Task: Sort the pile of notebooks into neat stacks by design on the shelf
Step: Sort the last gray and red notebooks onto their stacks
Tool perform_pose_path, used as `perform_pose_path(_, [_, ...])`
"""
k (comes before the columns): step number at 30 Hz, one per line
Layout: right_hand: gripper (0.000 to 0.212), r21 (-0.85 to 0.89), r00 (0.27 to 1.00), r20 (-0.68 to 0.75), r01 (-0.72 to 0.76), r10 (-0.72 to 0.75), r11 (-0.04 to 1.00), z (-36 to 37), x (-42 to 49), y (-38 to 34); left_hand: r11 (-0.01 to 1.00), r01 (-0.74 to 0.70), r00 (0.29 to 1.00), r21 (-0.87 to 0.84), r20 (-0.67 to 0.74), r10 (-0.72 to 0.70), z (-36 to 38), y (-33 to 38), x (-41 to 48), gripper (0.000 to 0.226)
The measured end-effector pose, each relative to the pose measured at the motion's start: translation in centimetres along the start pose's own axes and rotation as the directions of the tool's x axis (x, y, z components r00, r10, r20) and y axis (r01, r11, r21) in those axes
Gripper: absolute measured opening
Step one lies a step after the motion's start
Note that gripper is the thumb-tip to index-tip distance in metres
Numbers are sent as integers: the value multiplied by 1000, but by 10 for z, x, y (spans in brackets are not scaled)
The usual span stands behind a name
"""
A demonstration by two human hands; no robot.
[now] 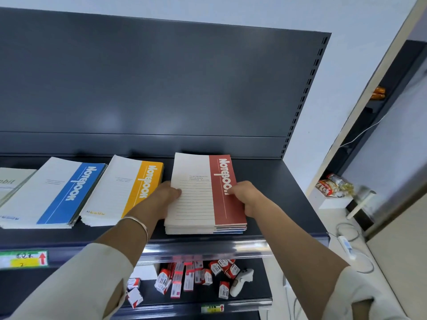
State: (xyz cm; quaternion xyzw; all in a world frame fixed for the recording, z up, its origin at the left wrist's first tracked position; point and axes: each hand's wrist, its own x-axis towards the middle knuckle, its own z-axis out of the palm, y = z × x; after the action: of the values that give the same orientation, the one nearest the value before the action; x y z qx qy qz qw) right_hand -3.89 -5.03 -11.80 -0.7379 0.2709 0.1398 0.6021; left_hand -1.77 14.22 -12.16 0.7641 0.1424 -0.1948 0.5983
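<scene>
While the sorting is part done, the upper shelf point(277, 181) carries its notebooks in a row, read here from left to right. At the far left lies a pale notebook point(11, 181), cut off by the frame edge; its design cannot be told. Just beside it lies the blue stack point(53, 192), and next the yellow stack point(120, 188), each fanned slightly toward the back panel and each showing one design on top, which suggests that these two designs are already sorted.

The left hand point(165, 195), with a bangle point(136, 221) at its wrist, grips the left edge of the red-topped pile point(203, 192), thumb laid on the cover. The right hand point(248, 197) curls its fingers round the right edge. Holding both long edges probably serves to square the pile or to lift it whole. Red and blue cover edges show at its lower right corner, so this pile is judged to be mixed and not yet sorted. It rests flat near the shelf's front lip, apart from the yellow stack.

Below, the lower shelf point(203, 299) holds scattered small red-and-white boxes point(189, 276) and, to their right, a white controller point(241, 281).
</scene>
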Motion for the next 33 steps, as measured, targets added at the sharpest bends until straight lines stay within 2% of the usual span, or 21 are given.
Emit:
perform_pose_path(5, [21,-30,999,-25,31,-31,999,0,4,-1,986,11,999,167,-49,-3,-2,9,6,42])
perform_pose_path(10, [27,17,999,-37,18,-18,1000,-1,13,-5,985,56,997,164,-61,-46,-2,15,12,40])
perform_pose_path(17, [24,30,998,-54,21,-19,999,0,26,-7,984,78,993,162,-104,-62,0,15,18,33])
perform_pose_path(23, [15,30,990,-142,25,-20,999,-22,33,-4,996,59,998,63,-37,-57,20,18,14,33])
perform_pose_path(29, [22,0,979,-203,11,-11,1000,-48,32,1,997,18,1000,79,12,-19,55,25,11,29])
perform_pose_path(33, [18,-36,977,-214,-1,-7,999,-68,32,2,997,5,1000,75,15,-6,71,25,12,28])
